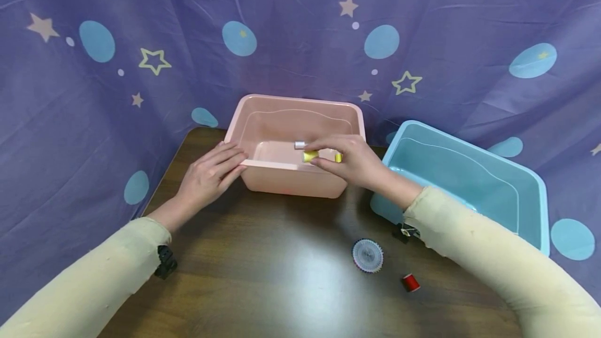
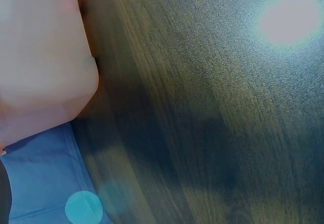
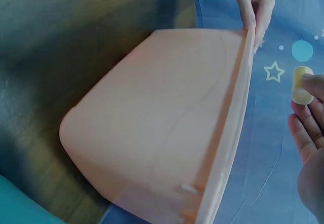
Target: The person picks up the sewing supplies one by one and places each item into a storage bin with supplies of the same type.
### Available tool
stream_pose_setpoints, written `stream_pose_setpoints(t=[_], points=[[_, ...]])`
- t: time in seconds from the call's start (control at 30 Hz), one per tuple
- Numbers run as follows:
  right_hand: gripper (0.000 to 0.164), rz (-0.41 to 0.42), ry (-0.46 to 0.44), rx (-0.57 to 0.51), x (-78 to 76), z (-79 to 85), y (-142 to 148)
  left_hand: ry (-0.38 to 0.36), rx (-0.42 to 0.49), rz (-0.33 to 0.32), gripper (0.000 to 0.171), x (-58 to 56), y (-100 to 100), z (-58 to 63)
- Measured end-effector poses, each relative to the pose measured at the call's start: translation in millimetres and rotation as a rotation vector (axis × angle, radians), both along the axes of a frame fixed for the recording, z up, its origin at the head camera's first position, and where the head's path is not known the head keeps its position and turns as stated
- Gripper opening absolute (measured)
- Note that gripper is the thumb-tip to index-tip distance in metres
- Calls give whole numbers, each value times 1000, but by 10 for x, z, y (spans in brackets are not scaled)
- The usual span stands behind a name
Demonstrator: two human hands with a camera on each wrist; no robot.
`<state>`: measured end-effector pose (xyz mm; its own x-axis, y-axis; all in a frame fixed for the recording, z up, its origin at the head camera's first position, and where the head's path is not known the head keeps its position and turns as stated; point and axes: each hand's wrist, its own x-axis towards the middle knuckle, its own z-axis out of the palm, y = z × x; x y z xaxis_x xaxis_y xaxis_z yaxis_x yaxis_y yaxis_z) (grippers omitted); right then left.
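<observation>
My right hand (image 1: 352,159) pinches a yellow spool of thread (image 1: 310,156) between thumb and fingers, over the pink plastic tub (image 1: 291,180). In the right wrist view the same yellow spool (image 3: 302,84) stands out beyond the tub's rim. At the near left corner, my left hand (image 1: 206,173) grips the rim, its thumb and fingers on either side of it in the right wrist view. Inside the tub lie a white spool (image 1: 299,145) and a second yellow spool (image 1: 338,157), the latter partly behind the right hand. The left wrist view shows only the tub's outside (image 2: 45,57).
A blue plastic tub (image 1: 530,181) stands to the right, partly behind the right forearm. Nearer on the wooden table (image 1: 263,275) lie a round pin wheel (image 1: 368,255) and a red spool of thread (image 1: 410,282). A purple patterned cloth (image 1: 300,14) hangs behind.
</observation>
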<state>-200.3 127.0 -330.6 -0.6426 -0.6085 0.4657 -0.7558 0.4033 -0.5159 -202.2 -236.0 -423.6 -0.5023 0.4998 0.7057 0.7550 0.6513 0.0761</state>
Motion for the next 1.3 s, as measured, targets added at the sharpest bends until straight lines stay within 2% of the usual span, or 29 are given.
stream_pose_setpoints(t=[0.3, 0.6, 0.8, 1.03, 1.3], points=[[29, 7, -9, 13, -235, 111, -80, 6, 2, -1, 31, -8, -28, -12], [27, -7, -33, 45, -468, 147, -145, 13, 7, -4, 33, -20, -41, -28], [27, -50, -24, 107, -593, 163, -170, 5, -6, -5, 34, -19, -38, -17], [28, -77, -86, 167, -713, 165, -204, 6, -4, -9, 32, -20, -36, -26], [27, -86, -107, 229, -856, 148, -266, -1, -3, -11, 34, -6, -37, -19]])
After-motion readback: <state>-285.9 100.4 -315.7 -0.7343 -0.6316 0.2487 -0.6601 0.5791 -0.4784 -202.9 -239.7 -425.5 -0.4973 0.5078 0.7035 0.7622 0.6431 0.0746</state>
